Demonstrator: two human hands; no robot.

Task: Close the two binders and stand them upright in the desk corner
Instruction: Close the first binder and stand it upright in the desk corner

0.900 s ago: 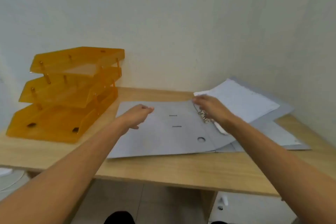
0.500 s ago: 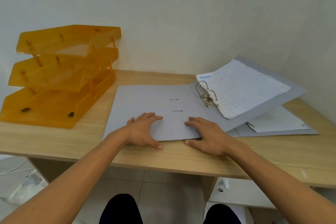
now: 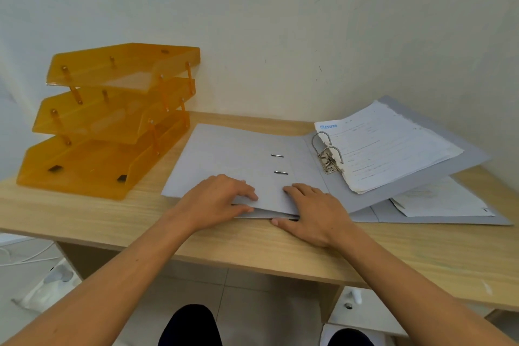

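Gripping the near edge of the upper binder's left cover (image 3: 233, 154), I have both hands at the lower centre of the frame: my left hand (image 3: 216, 201) has fingers on top and thumb tucked under the lifted edge, and my right hand (image 3: 311, 212) does the same just beside it, thumb along the front. Two grey binders lie open on the wooden desk (image 3: 84, 213). The upper one spreads across the middle, its metal ring mechanism (image 3: 328, 154) standing with two arches closed, and one stack of printed papers (image 3: 387, 146) on its right half, which tilts upward. The second binder (image 3: 438, 213) lies flat beneath it at the right of the frame, with one loose sheet showing. One orange paper tray (image 3: 112, 118) with three tiers stands in the upper left, well apart from my hands.
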